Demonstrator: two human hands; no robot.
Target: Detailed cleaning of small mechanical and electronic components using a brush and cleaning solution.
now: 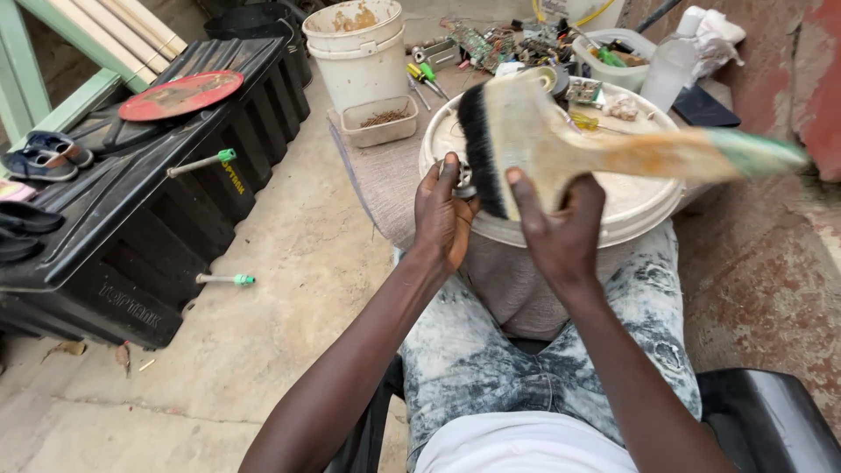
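Overhead, right hand (561,223) grip pinches the paintbrush (561,140); left hand (442,215) clasps a small metal part (463,178).

A clear plastic bottle (670,60) with a white cap stands at the top right, beside a white tub (613,61) of small tools. A small beige rectangular tray (378,121) of brownish bits sits on the floor against two stacked white buckets (359,52). The black tank (131,201) on the left carries raised lettering and a small yellow mark.
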